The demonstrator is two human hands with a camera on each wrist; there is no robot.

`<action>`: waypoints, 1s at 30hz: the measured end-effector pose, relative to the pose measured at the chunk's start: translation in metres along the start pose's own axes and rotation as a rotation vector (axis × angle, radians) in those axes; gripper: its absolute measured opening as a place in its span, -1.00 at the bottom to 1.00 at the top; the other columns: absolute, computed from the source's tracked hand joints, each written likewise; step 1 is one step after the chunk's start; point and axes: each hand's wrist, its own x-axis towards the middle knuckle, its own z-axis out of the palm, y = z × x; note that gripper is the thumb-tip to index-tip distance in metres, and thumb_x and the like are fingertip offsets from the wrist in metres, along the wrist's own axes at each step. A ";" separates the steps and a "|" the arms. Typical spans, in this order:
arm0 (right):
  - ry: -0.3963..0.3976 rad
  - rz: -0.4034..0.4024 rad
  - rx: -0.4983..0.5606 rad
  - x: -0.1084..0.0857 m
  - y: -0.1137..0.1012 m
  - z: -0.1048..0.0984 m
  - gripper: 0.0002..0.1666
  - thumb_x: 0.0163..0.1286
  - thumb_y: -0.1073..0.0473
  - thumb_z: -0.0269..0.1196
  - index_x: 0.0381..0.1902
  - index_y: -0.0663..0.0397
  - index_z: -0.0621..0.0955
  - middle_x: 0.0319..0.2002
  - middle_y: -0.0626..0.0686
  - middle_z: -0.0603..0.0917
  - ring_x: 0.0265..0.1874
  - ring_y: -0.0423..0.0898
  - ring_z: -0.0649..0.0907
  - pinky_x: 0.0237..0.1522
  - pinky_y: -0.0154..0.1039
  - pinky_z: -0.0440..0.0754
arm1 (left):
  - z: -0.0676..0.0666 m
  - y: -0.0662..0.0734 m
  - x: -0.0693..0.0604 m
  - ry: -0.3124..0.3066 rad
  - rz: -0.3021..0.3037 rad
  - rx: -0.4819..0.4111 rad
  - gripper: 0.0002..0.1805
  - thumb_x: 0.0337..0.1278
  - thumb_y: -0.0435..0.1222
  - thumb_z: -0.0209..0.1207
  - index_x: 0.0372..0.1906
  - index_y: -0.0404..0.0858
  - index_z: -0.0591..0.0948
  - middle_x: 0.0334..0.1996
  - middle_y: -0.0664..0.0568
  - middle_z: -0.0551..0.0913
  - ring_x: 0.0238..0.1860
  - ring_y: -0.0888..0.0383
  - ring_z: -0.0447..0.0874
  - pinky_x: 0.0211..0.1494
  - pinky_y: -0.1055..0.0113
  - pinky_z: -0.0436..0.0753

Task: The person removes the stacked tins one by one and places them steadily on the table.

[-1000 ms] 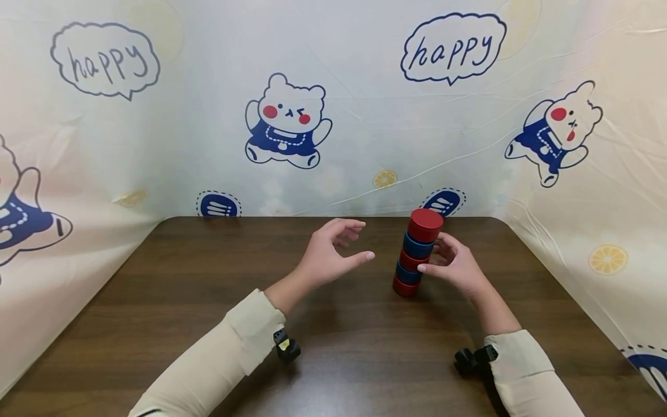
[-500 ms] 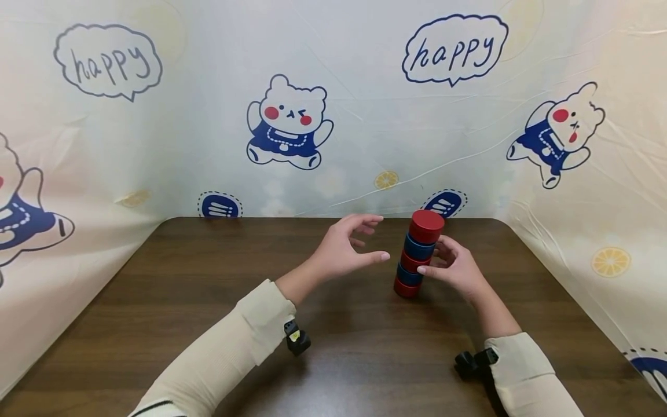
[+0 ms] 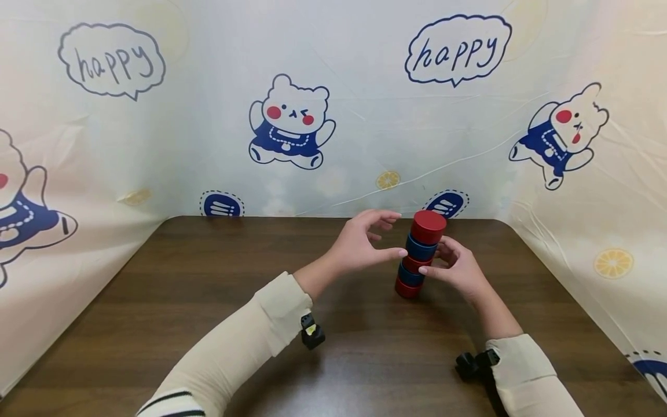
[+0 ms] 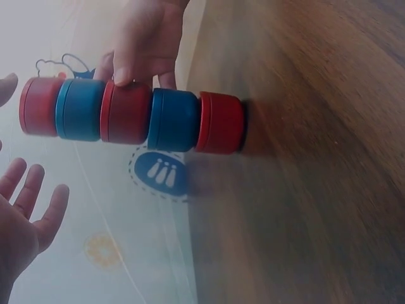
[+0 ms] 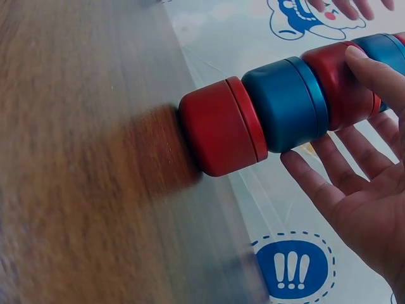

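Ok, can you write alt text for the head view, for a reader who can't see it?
A person's right-hand grip holds a stack of five alternating red and blue containers, red at both ends, on a brown wooden table. The left-hand grip hovers close beside it, holding nothing. Behind hangs a pale cloth with cartoon bears.

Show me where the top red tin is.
In the head view, the top red tin is right of centre, directly on a blue tin; in the left wrist view, it is the leftmost tin.
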 end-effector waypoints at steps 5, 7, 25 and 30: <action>0.005 0.002 0.009 -0.001 0.000 -0.001 -0.15 0.17 0.12 0.46 0.38 -0.02 0.35 0.18 0.16 0.56 0.08 0.03 0.55 0.04 -0.09 0.60 | 0.008 0.005 0.006 -0.016 0.013 -0.017 -0.38 -0.02 -0.15 0.44 0.20 -0.15 0.56 0.11 0.01 0.58 0.07 0.10 0.56 0.00 0.25 0.66; 0.007 0.001 0.015 -0.001 0.000 -0.001 -0.16 0.17 0.13 0.46 0.37 -0.02 0.36 0.17 0.16 0.56 0.07 0.02 0.55 0.02 -0.16 0.61 | 0.011 0.007 0.008 -0.019 0.016 -0.021 -0.38 -0.03 -0.15 0.45 0.20 -0.16 0.56 0.11 -0.01 0.58 0.07 0.07 0.57 0.00 0.23 0.67; -0.008 -0.028 0.020 0.000 0.000 -0.001 -0.17 0.18 0.15 0.45 0.37 -0.03 0.37 0.17 0.13 0.57 0.06 0.01 0.56 0.00 -0.19 0.63 | 0.020 0.016 0.037 -0.067 0.064 0.042 -0.42 -0.06 -0.15 0.47 0.15 -0.13 0.61 0.06 0.09 0.59 -0.04 0.28 0.55 -0.07 0.40 0.66; -0.011 -0.031 0.026 0.000 -0.001 0.000 -0.18 0.17 0.16 0.45 0.37 -0.03 0.37 0.18 0.12 0.57 0.07 0.01 0.56 -0.01 -0.20 0.64 | 0.023 0.016 0.043 -0.098 0.088 0.039 -0.41 -0.06 -0.18 0.47 0.16 -0.18 0.60 0.05 0.05 0.59 -0.03 0.28 0.54 -0.11 0.46 0.65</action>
